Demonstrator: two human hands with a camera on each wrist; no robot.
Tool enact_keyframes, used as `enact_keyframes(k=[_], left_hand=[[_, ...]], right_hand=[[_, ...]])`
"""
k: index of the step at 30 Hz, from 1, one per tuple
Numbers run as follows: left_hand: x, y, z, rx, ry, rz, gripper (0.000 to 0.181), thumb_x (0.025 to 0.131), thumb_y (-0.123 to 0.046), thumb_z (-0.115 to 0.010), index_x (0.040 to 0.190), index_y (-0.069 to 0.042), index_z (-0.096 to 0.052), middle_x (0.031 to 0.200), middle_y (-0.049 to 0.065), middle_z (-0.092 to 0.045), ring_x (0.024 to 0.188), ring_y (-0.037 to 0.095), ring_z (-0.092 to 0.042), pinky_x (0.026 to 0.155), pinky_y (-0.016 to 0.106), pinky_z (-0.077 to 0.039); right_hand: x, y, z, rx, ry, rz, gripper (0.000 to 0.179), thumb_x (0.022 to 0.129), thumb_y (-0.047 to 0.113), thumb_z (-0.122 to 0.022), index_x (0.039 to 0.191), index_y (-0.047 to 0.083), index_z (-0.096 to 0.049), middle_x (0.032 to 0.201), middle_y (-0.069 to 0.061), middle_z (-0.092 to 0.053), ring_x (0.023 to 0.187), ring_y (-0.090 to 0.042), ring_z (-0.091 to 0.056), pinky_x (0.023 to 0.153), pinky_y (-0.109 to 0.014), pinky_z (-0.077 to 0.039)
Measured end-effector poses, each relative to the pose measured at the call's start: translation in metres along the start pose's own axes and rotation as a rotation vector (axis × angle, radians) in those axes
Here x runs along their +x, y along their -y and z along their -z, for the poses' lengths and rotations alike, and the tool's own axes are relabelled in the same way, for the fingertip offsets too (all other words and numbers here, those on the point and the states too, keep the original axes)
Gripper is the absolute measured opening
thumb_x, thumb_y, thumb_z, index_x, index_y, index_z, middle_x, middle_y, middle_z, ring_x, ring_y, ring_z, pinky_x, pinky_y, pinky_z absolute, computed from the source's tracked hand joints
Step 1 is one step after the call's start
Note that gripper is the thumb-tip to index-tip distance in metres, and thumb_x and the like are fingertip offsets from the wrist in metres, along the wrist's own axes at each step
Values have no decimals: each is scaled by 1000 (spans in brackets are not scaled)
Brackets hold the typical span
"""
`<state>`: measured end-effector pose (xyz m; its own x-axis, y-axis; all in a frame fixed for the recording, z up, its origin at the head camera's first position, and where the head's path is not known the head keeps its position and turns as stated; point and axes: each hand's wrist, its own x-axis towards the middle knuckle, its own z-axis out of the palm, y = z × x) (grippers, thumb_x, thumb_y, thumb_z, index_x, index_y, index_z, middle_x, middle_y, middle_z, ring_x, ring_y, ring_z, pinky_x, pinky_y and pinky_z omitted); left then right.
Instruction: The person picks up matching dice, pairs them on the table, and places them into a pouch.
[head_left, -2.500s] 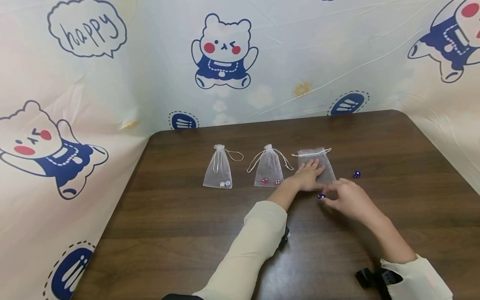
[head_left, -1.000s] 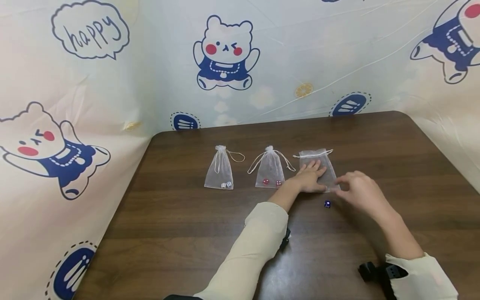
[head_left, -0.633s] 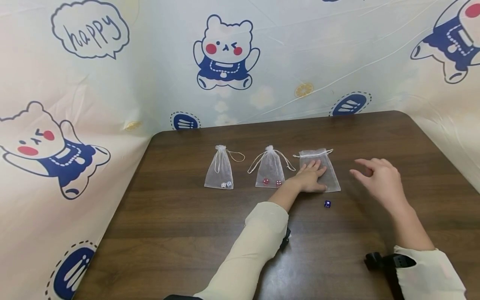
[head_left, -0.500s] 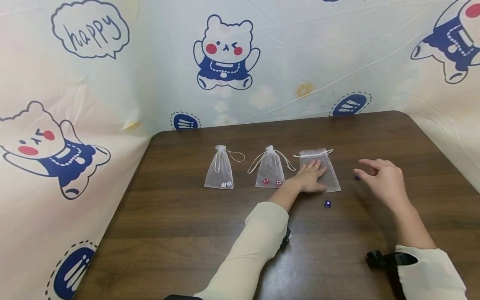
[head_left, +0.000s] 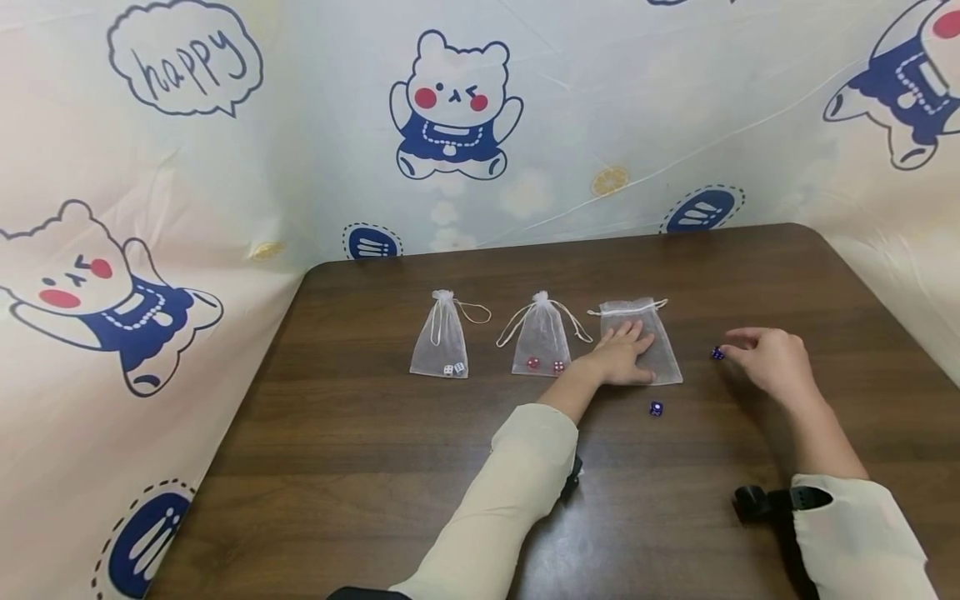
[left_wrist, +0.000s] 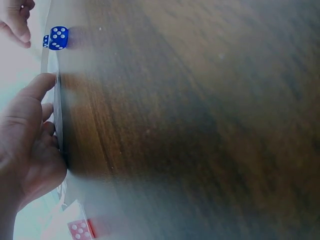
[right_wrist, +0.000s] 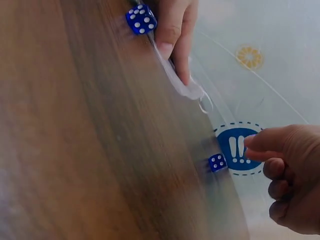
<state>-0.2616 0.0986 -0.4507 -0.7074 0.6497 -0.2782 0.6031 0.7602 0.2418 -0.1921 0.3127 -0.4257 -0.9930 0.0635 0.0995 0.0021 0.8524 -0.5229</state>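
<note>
My left hand (head_left: 619,353) rests flat on a sheer white drawstring pouch (head_left: 662,360), its fingers spread over the mesh. My right hand (head_left: 772,364) is low over the table to the right of that pouch, thumb and forefinger beside a blue die (head_left: 717,353). In the right wrist view a small gap shows between the fingertips and this die (right_wrist: 217,162), which sits on the table; the other fingers are curled and hold nothing. Another blue die (head_left: 656,409) lies just in front of the pouch and looks large in the left wrist view (left_wrist: 59,38).
Two more mesh pouches lie to the left: a drawn-up one (head_left: 534,333) with two red dice and another (head_left: 435,346) with two white dice. The brown table (head_left: 360,467) meets a printed cloth backdrop (head_left: 570,125) at the rear.
My right hand has left the near blue die in front of the pouch, touched the pouch's right corner, then moved right to the far die. My left hand has stayed on the pouch.
</note>
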Motion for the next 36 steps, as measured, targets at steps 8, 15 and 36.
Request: enact_keyframes(k=[8,15,36], left_hand=[[-2,-1,0,-5,0,-8,69,90,-46,-51,147,-19,-23,154,3,-8,139,16,-2,110,30,-4],[-2,-1,1,-1,1,-2,70,89,-46,-51,147,-20,-23,154,3,-7,139,16,-1,110,30,-4],[1,1,-2,-6,-6,-8,69,89,-46,-51,147,-19,-23,154,3,-6,139,15,0,110,29,-3]], right_hand=[[5,-8,-4,-43,96,-38,32,86,20,-60,106,-5,-64,96,-28,-62,90,-47,-52,71,-53,-41],[8,-9,-7,-57,106,-31,30,85,20,-62,102,-5,-65,91,-23,-65,88,-48,-53,68,-53,-41],[-3,6,1,49,-126,-9,28,88,24,-60,97,-1,-68,86,-22,-66,75,-32,-54,61,-39,-36]])
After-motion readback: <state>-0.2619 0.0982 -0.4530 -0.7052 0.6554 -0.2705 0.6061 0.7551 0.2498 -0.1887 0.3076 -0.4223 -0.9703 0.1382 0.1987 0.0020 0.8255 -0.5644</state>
